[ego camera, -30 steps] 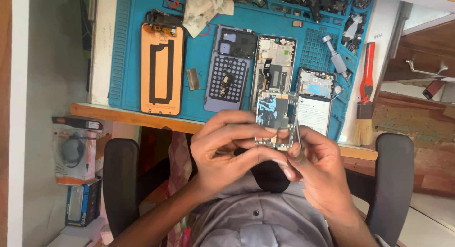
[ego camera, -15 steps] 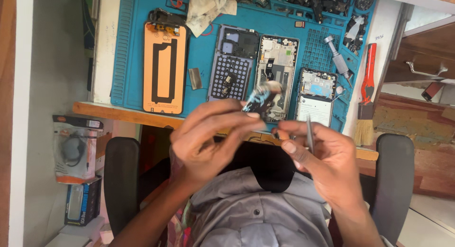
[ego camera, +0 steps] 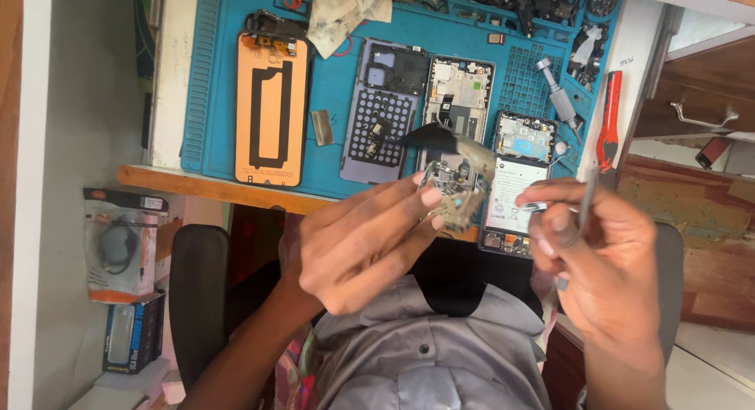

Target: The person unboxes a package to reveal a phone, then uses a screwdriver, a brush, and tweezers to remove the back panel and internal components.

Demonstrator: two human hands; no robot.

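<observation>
My left hand pinches a small circuit board with a dark flex strip sticking up from it, held in the air over the bench's near edge. My right hand is closed around thin metal tweezers, a little to the right of the board and not touching it. Behind the hands, on a blue work mat, lie an orange-backed phone screen, a grey perforated phone frame, an opened phone body and another opened phone with a white battery.
A crumpled cloth and loose phone parts lie at the mat's far edge. A silver screwdriver and a red-handled tool rest at the right. Boxed accessories sit low on the left. Black chair armrests flank my lap.
Both hands have come apart. My left hand lifted the small board up and right with its flex strip now sticking up. My right hand moved right with the tweezers.
</observation>
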